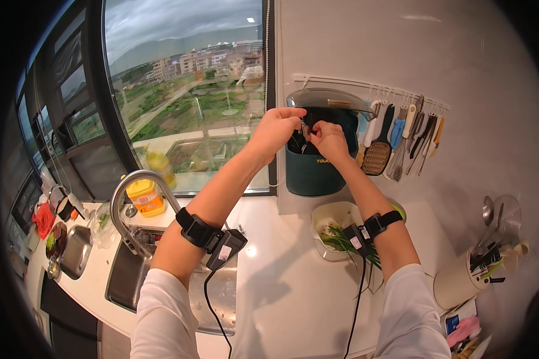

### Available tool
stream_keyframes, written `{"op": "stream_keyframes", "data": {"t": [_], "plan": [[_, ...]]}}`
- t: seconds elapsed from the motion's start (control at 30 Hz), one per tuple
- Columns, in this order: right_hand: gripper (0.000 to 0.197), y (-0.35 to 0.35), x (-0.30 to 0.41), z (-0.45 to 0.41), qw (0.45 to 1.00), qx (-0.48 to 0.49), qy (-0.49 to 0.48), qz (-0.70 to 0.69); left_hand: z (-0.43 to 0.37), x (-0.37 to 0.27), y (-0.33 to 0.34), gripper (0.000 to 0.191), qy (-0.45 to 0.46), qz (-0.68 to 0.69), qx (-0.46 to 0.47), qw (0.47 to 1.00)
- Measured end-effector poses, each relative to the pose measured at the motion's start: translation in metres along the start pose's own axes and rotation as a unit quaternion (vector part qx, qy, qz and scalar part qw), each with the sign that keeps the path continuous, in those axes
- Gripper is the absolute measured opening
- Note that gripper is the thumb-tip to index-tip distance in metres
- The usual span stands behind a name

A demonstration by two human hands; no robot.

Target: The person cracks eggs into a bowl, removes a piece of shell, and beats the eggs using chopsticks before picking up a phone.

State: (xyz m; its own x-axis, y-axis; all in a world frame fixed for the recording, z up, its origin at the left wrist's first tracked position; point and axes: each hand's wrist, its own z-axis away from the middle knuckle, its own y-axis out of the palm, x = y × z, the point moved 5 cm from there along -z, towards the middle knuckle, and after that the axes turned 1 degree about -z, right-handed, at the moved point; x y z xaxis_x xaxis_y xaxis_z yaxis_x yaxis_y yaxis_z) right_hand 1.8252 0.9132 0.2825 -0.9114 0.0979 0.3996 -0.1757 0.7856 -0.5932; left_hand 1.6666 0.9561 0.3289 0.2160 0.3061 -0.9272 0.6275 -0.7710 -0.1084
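Note:
A dark green wall-mounted utensil box [314, 177] hangs beside the window, its clear smoky lid [330, 98] raised. Both of my hands are at its mouth. My left hand [280, 128] pinches a slim metal utensil [304, 130] near its upper end, between thumb and fingers. Just to the right, my right hand [328, 137] has its fingertips bent against or close to the same utensil; whether they grip it is unclear. Other dark and shiny handles show inside the box, partly hidden by my hands. Each forearm wears a black strap with a small cabled device.
Right of the box, a rail [377, 85] holds a grater [377, 157], a whisk and other tools. Below, a white container [337, 211] holds green leafy stalks. A curved faucet [117, 202] rises over the sink at left, near a yellow bottle [146, 197]. A knife holder [458, 278] stands at right.

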Motion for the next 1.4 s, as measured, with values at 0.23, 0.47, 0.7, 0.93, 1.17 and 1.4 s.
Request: {"op": "stream_keyframes", "data": {"t": [0.23, 0.47, 0.7, 0.93, 1.17, 1.4], "plan": [[0.017, -0.001, -0.006, 0.002, 0.996, -0.060, 0.002, 0.071, 0.009, 0.002, -0.009, 0.033, 0.006, -0.018, -0.051, 0.999], [0.021, -0.041, 0.003, 0.022, 0.985, -0.147, -0.020, -0.086, 0.009, -0.005, -0.009, 0.037, 0.122, -0.191, -0.140, 0.964], [0.012, -0.106, 0.024, 0.042, 0.929, -0.247, -0.044, -0.272, 0.001, 0.004, 0.000, 0.042, 0.226, -0.290, -0.190, 0.910], [0.019, -0.168, 0.065, 0.113, 0.903, -0.323, -0.013, -0.284, 0.045, 0.047, 0.011, 0.033, 0.187, -0.277, -0.193, 0.922], [0.016, -0.103, 0.071, 0.167, 0.925, -0.092, 0.024, -0.367, 0.117, 0.110, 0.021, 0.019, 0.116, -0.144, -0.117, 0.976], [0.013, 0.034, 0.236, 0.216, 0.846, 0.177, 0.094, -0.495, 0.339, 0.081, -0.077, 0.029, -0.011, -0.102, -0.039, 0.994]]}}
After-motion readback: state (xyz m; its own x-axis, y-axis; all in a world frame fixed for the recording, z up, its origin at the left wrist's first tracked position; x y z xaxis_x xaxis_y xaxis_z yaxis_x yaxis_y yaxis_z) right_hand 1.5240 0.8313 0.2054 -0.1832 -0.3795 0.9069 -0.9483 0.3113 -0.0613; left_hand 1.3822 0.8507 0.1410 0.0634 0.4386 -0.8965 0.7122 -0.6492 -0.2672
